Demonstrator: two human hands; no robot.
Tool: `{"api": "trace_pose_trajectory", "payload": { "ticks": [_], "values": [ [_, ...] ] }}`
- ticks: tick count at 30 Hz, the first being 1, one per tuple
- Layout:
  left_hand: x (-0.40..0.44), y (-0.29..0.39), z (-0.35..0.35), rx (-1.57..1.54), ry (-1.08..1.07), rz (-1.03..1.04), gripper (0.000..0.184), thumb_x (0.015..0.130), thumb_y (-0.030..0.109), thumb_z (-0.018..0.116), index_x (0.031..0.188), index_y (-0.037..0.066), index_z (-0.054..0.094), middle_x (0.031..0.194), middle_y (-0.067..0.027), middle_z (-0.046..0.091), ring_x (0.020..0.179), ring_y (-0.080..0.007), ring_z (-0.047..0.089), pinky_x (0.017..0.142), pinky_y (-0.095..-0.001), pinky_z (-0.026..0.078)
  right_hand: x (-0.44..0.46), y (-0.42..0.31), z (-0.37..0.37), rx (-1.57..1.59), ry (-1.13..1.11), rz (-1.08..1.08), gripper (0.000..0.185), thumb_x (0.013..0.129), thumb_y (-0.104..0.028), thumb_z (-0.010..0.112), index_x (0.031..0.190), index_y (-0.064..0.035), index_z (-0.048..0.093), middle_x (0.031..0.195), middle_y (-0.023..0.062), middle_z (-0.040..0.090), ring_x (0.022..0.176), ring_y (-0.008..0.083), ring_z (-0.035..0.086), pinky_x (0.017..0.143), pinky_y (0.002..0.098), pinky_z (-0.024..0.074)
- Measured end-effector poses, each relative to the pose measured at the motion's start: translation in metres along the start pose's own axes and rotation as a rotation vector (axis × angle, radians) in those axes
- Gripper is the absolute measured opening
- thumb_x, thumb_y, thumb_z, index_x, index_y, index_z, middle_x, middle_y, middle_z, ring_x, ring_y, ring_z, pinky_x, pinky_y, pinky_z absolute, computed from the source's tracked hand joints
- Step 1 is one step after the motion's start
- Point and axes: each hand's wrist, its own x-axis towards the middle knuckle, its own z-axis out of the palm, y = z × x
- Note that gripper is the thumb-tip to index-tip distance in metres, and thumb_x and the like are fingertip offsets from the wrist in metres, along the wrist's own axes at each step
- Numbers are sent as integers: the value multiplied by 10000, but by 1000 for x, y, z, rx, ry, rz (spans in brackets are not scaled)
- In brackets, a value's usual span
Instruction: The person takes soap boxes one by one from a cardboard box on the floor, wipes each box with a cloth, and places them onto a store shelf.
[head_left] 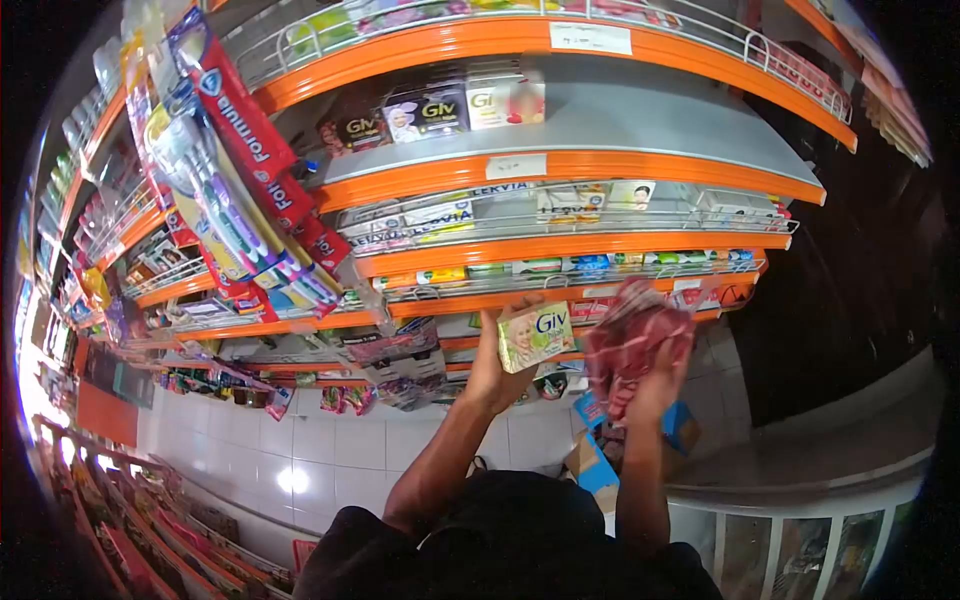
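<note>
In my left hand (490,365) is a green and yellow Giv soap box (536,337), its printed front turned up toward me. My right hand (655,385) grips a crumpled red checked cloth (638,340), just to the right of the box and apart from it. The cloth is slightly blurred and covers part of my right fingers. Ahead, a grey shelf (660,120) with an orange edge bears several more Giv soap boxes (425,112) at its left and middle.
Lower shelves hold Lervia boxes (440,217) and other packs. Toothbrush packs (225,200) and red Formula packs (240,115) hang at the left. Beneath my right arm, a blue cardboard box (598,470) stands on the tiled floor (350,445). A glass-fronted case (800,550) is at lower right.
</note>
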Motion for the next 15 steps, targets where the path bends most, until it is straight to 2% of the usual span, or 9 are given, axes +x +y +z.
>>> {"api": "trace_pose_trajectory", "payload": {
  "ticks": [2, 4, 6, 7, 9, 10, 12, 14, 15],
  "values": [
    [-5, -5, 5, -30, 149, 19, 689, 959, 658, 189, 1306, 127, 458, 1311, -105, 519, 1151, -295, 524, 961, -458, 402, -5, -63, 40, 110, 12, 0, 480, 992, -277, 533, 1376, -14, 416, 1292, 105, 539, 1128, 204, 561, 963, 350, 459],
    [-10, -14, 1, -47, 128, -51, 685, 960, 656, 188, 1297, 129, 467, 1314, -102, 520, 1165, -299, 516, 976, -470, 394, -18, -83, 57, 218, 34, -1, 498, 983, -272, 550, 1387, -20, 403, 1306, 107, 530, 1140, 207, 559, 972, 352, 459],
    [-13, -18, -3, -109, 52, -144, 628, 964, 643, 220, 1272, 150, 457, 1278, -66, 512, 1218, -244, 495, 1025, -510, 384, -34, -86, 70, 221, -147, -60, 477, 983, -251, 549, 1379, -20, 417, 1303, 114, 526, 1143, 213, 563, 976, 353, 454],
    [-13, -17, 1, -110, 51, -145, 628, 964, 643, 220, 1272, 150, 457, 1278, -66, 512, 1218, -244, 495, 1025, -510, 384, -47, -77, 67, 64, -387, 4, 427, 949, -230, 580, 1312, -41, 459, 1292, 122, 533, 1146, 227, 558, 968, 380, 454],
    [-8, -14, 15, -190, 26, -114, 565, 994, 578, 265, 1330, 158, 438, 1302, -61, 523, 1214, -222, 501, 1015, -445, 411, -42, -58, 70, -461, -922, -672, 317, 852, -212, 633, 1114, -58, 541, 1268, 180, 535, 1200, 322, 509, 999, 476, 401],
    [-6, -16, 12, -123, 47, -61, 518, 1005, 523, 312, 1355, 159, 427, 1311, -55, 525, 1207, -209, 507, 1009, -411, 422, -47, -54, 82, -545, -1036, -873, 265, 807, -239, 641, 979, -47, 577, 1279, 208, 521, 1247, 408, 446, 1042, 529, 332],
    [-4, -15, 11, -57, 73, -24, 453, 1012, 359, 424, 1411, 146, 396, 1332, -46, 517, 1198, -191, 520, 992, -353, 449, -47, -34, 78, -484, -1003, -866, 276, 830, -281, 614, 980, -53, 575, 1312, 203, 515, 1272, 440, 418, 1053, 532, 325],
    [-3, -15, 9, 57, 68, -3, 455, 1011, 351, 432, 1411, 136, 397, 1338, -48, 512, 1198, -188, 521, 992, -354, 451, -41, -23, 75, -442, -1008, -832, 287, 836, -283, 609, 1005, -55, 573, 1318, 215, 509, 1282, 452, 405, 1050, 534, 327],
    [-5, -16, 7, 172, 58, 15, 458, 1010, 344, 440, 1410, 127, 397, 1344, -50, 508, 1199, -186, 523, 992, -356, 453, -35, -19, 73, -460, -1028, -879, 293, 875, -282, 587, 1059, -56, 552, 1297, 197, 526, 1250, 403, 450, 1021, 501, 368]
  ]
}}
